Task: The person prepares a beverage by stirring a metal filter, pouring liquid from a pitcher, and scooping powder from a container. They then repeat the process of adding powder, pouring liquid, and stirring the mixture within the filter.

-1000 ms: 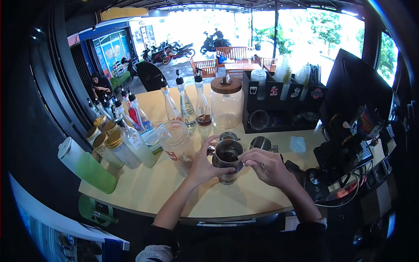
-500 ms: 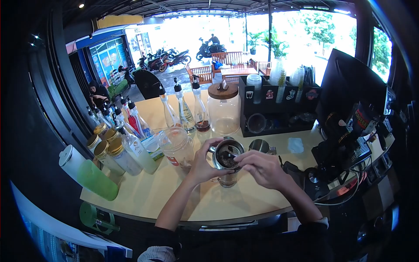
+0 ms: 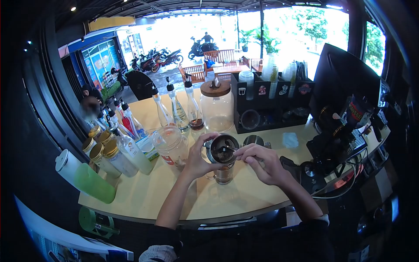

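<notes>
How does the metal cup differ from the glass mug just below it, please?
The metal cup is opaque, whereas the glass mug is see-through. The left hand holds the metal cup; the glass mug stands on the counter. The metal cup's mouth shows, with dark contents inside, while the glass mug's mouth is hidden. Both have a handle on the left.

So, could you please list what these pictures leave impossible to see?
- Head view: top of the clear glass mug, hidden by the silver metal cup.
- Head view: end of the thin utensil, covered by the right hand.
- Head view: red lettering on the dark package, too small.
</notes>
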Demonstrator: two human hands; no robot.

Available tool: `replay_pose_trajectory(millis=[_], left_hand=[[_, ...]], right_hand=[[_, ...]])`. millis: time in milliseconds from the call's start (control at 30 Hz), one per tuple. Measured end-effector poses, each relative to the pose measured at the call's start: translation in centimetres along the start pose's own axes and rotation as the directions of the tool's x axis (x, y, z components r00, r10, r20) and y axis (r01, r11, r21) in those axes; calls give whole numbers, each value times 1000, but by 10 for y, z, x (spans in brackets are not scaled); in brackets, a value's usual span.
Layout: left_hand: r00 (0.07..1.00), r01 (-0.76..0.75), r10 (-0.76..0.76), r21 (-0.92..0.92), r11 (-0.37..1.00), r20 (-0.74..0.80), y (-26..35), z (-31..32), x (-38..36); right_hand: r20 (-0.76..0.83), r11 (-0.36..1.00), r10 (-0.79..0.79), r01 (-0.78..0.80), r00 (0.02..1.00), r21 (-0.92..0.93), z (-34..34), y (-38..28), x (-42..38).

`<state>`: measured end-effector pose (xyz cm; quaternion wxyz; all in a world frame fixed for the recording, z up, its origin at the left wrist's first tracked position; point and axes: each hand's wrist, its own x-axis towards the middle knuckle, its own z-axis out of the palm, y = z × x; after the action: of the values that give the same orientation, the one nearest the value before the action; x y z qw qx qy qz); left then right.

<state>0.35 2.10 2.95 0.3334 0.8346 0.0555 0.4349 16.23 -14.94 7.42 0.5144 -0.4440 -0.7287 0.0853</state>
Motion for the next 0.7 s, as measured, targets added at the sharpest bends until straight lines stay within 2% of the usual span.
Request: replay_pose_trajectory(millis=[167, 267, 367, 400, 467, 500, 567, 633, 700], left_hand=[[998, -48, 50, 85, 995, -25, -1, 0, 2], [999, -29, 30, 47, 998, -32, -3, 1, 5], [999, -14, 18, 95, 995, -41, -9, 3, 0], [999, -13, 17, 92, 996, -39, -10, 5, -2], [989, 135, -134, 17, 991, -56, -11, 8, -6], [989, 136, -135, 16, 991, -55, -12, 9, -6], [988, 103, -100, 15, 995, -121, -13, 12, -7], [984, 117, -118, -9, 993, -137, -16, 16, -9], [979, 136, -139, -35, 990, -147, -19, 19, -13]], right_hand=[[-23, 1000, 11, -11, 1000, -13, 2, -1, -3], [-47, 999, -31, 30, 998, -21, 1, 2, -4], [-107, 996, 3, 6, 994, 86, 0, 0, -7], [-164, 993, -30, 49, 986, 112, -3, -3, -10], [-260, 982, -90, 129, 961, 135, -10, -6, -16], [-260, 983, -88, 127, 962, 134, -12, -6, -20], [-434, 971, -95, 180, 896, 158, -15, -6, -30], [-485, 972, -75, 172, 871, 159, -18, 1, -39], [-539, 983, 56, 49, 840, 179, -16, 17, -51]])
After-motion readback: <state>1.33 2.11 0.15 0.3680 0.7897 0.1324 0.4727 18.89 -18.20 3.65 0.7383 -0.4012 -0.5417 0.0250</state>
